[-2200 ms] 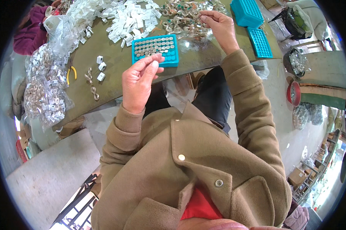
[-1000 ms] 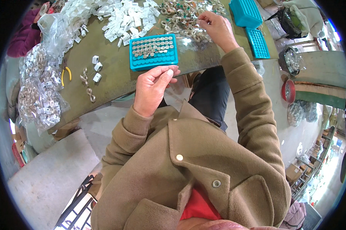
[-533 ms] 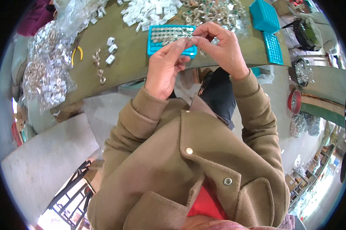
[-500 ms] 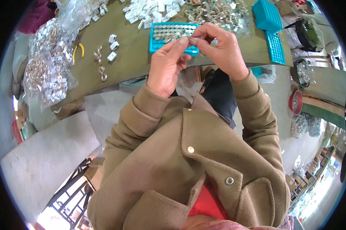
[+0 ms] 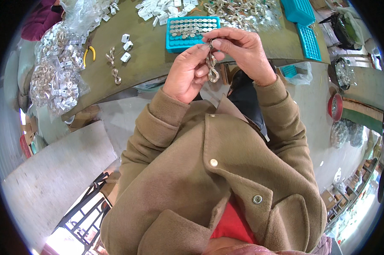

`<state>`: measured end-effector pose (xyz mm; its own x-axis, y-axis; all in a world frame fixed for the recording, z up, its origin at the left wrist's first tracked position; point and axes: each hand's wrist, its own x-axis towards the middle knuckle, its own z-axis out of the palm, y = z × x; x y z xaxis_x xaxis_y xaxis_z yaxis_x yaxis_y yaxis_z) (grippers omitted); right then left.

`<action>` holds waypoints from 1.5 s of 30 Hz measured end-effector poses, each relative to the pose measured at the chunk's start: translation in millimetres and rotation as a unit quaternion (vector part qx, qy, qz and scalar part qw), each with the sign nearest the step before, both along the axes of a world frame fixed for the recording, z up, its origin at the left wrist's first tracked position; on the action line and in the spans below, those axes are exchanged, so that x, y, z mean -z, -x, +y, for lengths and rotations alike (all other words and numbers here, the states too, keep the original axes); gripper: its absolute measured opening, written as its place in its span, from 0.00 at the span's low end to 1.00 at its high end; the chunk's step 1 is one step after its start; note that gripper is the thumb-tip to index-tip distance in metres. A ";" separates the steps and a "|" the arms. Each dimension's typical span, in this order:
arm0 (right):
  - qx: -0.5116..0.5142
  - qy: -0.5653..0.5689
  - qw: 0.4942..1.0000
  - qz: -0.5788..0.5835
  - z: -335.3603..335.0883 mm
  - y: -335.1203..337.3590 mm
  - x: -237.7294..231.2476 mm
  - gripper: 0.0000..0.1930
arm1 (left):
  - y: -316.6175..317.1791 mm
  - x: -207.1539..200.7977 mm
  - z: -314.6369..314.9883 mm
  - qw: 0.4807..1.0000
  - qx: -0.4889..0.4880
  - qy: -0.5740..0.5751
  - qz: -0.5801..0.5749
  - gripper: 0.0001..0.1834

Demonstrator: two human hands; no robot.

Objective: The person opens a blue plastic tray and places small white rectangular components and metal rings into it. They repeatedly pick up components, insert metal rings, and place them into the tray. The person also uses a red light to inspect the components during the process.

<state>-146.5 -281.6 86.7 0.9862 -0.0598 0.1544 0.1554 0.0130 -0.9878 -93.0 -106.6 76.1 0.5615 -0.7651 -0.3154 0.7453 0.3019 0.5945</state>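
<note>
My left hand (image 5: 187,73) and my right hand (image 5: 248,52) meet at the near edge of a blue tray (image 5: 173,46). Between their fingertips they pinch the upper end of a twisted, shiny, pale-gold pendant (image 5: 213,71), which hangs down in a loop. Thumbs and forefingers are pressed together; the join between them is too small to make out. Rows of round silvery pieces (image 5: 187,26) fill the far part of the tray, and the hands cover its near right corner.
Loose white tags (image 5: 160,12) and a pile of shiny pendants (image 5: 243,15) lie behind the tray. To the left are yellow-handled pliers (image 5: 90,54), bagged pieces (image 5: 58,80), two loose pendants (image 5: 114,68) and small white tags (image 5: 126,47). Blue trays (image 5: 300,19) stand at the right.
The pendant now hangs in plain sight below my fingertips; before, it was mostly hidden. My right hand has shifted slightly down and right, and more of the tray shows.
</note>
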 end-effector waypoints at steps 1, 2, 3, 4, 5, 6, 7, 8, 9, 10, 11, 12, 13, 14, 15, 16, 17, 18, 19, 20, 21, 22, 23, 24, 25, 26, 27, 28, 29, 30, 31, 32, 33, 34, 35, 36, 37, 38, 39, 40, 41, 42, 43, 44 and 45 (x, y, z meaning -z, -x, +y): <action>0.029 -0.005 1.000 -0.006 0.5 1.5 1.8 0.10 | 2.1 -0.2 -0.2 1.000 0.005 0.005 0.002 0.12; 0.052 -0.012 0.998 -0.028 2.3 0.8 4.3 0.10 | 3.0 -0.3 -0.6 0.999 0.014 -0.026 -0.015 0.12; 0.076 -0.018 0.996 -0.050 3.5 0.2 6.8 0.09 | 3.2 -0.5 -0.5 0.998 0.024 -0.039 -0.035 0.12; 0.079 -0.029 0.995 -0.047 3.0 0.8 8.4 0.09 | 2.9 -0.7 0.1 0.996 0.029 -0.060 -0.050 0.12; 0.080 -0.032 0.995 -0.052 3.4 2.1 10.3 0.09 | 2.7 -0.6 0.7 0.995 0.032 -0.060 -0.069 0.12; 0.086 -0.034 0.994 -0.049 3.8 3.2 11.9 0.09 | 2.1 -0.7 1.7 0.994 0.028 -0.067 -0.082 0.11; 0.095 -0.033 0.994 -0.042 4.2 4.4 13.2 0.09 | 1.3 -0.8 2.7 0.993 0.028 -0.068 -0.097 0.11; 0.100 -0.034 0.993 -0.059 4.4 5.8 13.9 0.09 | -0.4 -1.0 4.0 0.996 0.024 -0.054 -0.062 0.09; 0.108 -0.033 0.991 -0.070 4.7 7.2 14.4 0.09 | -0.1 -0.5 3.4 0.998 0.011 -0.057 -0.033 0.08; 0.115 -0.032 0.989 -0.086 5.4 7.8 14.7 0.09 | -0.2 -0.1 3.1 0.999 -0.004 -0.046 -0.008 0.07; 0.127 -0.016 0.987 -0.099 6.8 8.1 15.2 0.09 | 0.5 0.2 2.3 0.998 -0.026 -0.046 0.024 0.06; 0.139 -0.001 0.984 -0.114 8.7 8.4 15.9 0.10 | 2.3 0.9 0.4 0.996 -0.063 -0.054 -0.015 0.05; 0.152 0.016 0.980 -0.130 10.5 8.4 16.5 0.10 | 5.7 1.8 -2.9 0.990 -0.107 -0.074 -0.048 0.04; 0.167 0.030 0.977 -0.132 12.1 8.0 17.3 0.10 | 8.5 2.1 -5.0 0.981 -0.151 -0.093 -0.080 0.04; 0.184 0.045 0.973 -0.134 13.4 7.5 18.0 0.10 | 10.3 1.5 -5.2 0.977 -0.154 -0.096 -0.112 0.04; 0.202 0.063 0.968 -0.132 13.6 7.4 18.5 0.10 | 12.2 0.5 -5.3 0.972 -0.158 -0.098 -0.143 0.05; 0.196 0.045 0.973 -0.110 13.4 8.8 18.9 0.10 | 13.4 -0.6 -5.3 0.966 -0.163 -0.099 -0.173 0.06; 0.191 0.030 0.978 -0.083 13.4 11.0 19.3 0.10 | 13.3 -2.2 -4.6 0.969 -0.139 -0.110 -0.174 0.07; 0.185 0.014 0.981 -0.056 13.3 12.3 20.0 0.11 | 13.8 -3.5 -4.6 0.972 -0.126 -0.109 -0.166 0.07; 0.181 0.011 0.982 -0.059 13.7 12.4 20.9 0.11 | 14.3 -4.6 -4.4 0.974 -0.117 -0.112 -0.156 0.07; 0.178 0.007 0.982 -0.061 14.1 12.7 22.1 0.11 | 14.7 -5.4 -4.3 0.977 -0.108 -0.115 -0.145 0.07; 0.175 0.004 0.983 -0.064 14.6 12.9 23.4 0.11 | 14.7 -5.8 -4.5 0.978 -0.099 -0.118 -0.143 0.06; 0.180 0.010 0.981 -0.068 15.5 12.6 24.8 0.11 | 14.9 -5.7 -4.9 0.978 -0.090 -0.121 -0.142 0.05; 0.185 0.016 0.980 -0.073 16.7 11.8 26.3 0.12 | 15.1 -5.0 -5.5 0.979 -0.082 -0.123 -0.140 0.05; 0.187 0.026 0.979 -0.079 18.0 11.0 27.6 0.12 | 15.0 -3.9 -6.2 0.978 -0.087 -0.126 -0.144 0.04; 0.183 0.047 0.978 -0.084 18.1 11.4 28.2 0.13 | 15.0 -2.5 -6.8 0.976 -0.092 -0.128 -0.148 0.03; 0.176 0.072 0.978 -0.090 18.6 12.1 28.5 0.14 | 15.1 -0.9 -7.0 0.975 -0.098 -0.132 -0.153 0.03; 0.174 0.087 0.976 -0.096 20.3 11.7 28.7 0.15 | 15.5 0.8 -7.3 0.974 -0.106 -0.132 -0.149 0.02; 0.188 0.093 0.973 -0.099 22.8 11.3 28.7 0.16 | 16.1 2.4 -7.7 0.973 -0.115 -0.132 -0.148 0.01; 0.206 0.088 0.969 -0.103 27.4 10.4 28.9 0.17 | 15.6 3.6 -7.8 0.972 -0.125 -0.133 -0.149 0.01; 0.223 0.081 0.966 -0.105 31.2 8.7 28.6 0.18 | 15.2 4.4 -7.5 0.969 -0.124 -0.151 -0.149 0.02; 0.239 0.004 0.966 -0.097 38.5 7.8 29.0 0.13 | 14.7 5.0 -6.8 0.971 -0.131 -0.144 -0.139 0.01; 0.233 -0.039 0.970 -0.055 40.1 6.9 28.3 0.11 | 14.4 5.4 -6.0 0.971 -0.138 -0.146 -0.126 0.01; 0.211 -0.062 0.975 -0.018 38.7 7.3 27.2 0.08 | 14.0 6.1 -5.9 0.967 -0.144 -0.159 -0.135 0.01; 0.188 -0.085 0.978 0.020 37.6 7.2 26.4 0.06 | 15.0 7.1 -7.1 0.962 -0.154 -0.152 -0.168 0.01; 0.156 -0.120 0.976 0.093 36.3 6.9 25.9 0.04 | 14.5 7.8 -6.6 0.961 -0.161 -0.149 -0.166 0.01; 0.120 -0.159 0.976 0.082 34.5 6.6 25.7 0.04 | 13.8 8.6 -6.1 0.961 -0.168 -0.146 -0.163 0.01; 0.104 -0.193 0.971 0.091 34.2 6.1 25.8 0.04 | 12.5 9.2 -5.1 0.959 -0.177 -0.143 -0.171 0.02; 0.090 -0.226 0.964 0.106 34.6 5.8 26.1 0.03 | 11.3 9.8 -3.9 0.956 -0.185 -0.140 -0.178 0.02; 0.076 -0.253 0.960 0.094 33.5 4.9 26.1 0.03 | 10.1 10.4 -3.6 0.954 -0.198 -0.126 -0.188 0.03; 0.078 -0.268 0.954 0.106 34.1 4.2 26.6 0.03 | 9.0 10.7 -3.0 0.941 -0.196 -0.145 -0.234 0.02; 0.071 -0.284 0.950 0.113 34.0 4.0 26.9 0.03 | 7.6 10.9 -3.1 0.926 -0.198 -0.152 -0.283 0.02; 0.063 -0.299 0.945 0.119 33.8 3.0 27.1 0.03 | 5.5 10.8 -3.6 0.912 -0.194 -0.174 -0.318 0.02; 0.063 -0.302 0.946 0.099 34.9 3.3 27.5 0.03 | 6.0 10.1 -2.7 0.891 -0.207 -0.174 -0.365 0.02; 0.065 -0.298 0.947 0.098 35.2 3.4 27.5 0.03 | 4.9 9.0 -1.4 0.881 -0.196 -0.193 -0.385 0.02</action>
